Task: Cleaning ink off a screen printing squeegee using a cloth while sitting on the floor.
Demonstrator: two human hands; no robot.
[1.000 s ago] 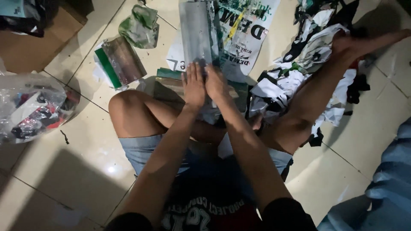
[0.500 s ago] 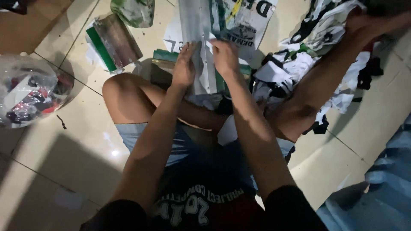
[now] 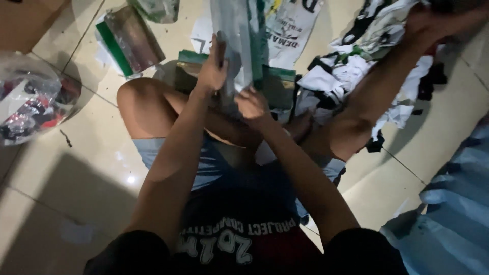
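Shorts of pale denim and a dark printed shirt fill the near foreground, where the person sits on a tiled floor (image 3: 76,168) with the left knee (image 3: 140,104) bent up and the other leg stretched out to the right. Both forearms reach forward from the bottom edge. The right hand (image 3: 253,104) is closed around the lower end of a long clear plastic bag (image 3: 239,46), fingers curled over its crumpled bottom just above the lap. The left hand (image 3: 213,69) sits higher on the same bag, palm flat against its left edge with the fingers extended upward, pressing rather than gripping, so far as the dim light shows. The bag stands nearly upright between the hands and runs out of the top of the view; something grey-green shows through it, too blurred to identify.

Just behind the hands lies a green flat package (image 3: 277,84) on the floor. Left of the knee sits a round clear bag of red and dark items (image 3: 33,109). Beyond it, farther left, a green-edged shiny packet (image 3: 130,40) lies flat on the tiles. A white printed sheet (image 3: 290,28) lies behind the held bag. To the right, a heap of black and white garments (image 3: 356,61) spreads under the outstretched leg. Pale blue fabric (image 3: 453,203) fills the lower right corner.
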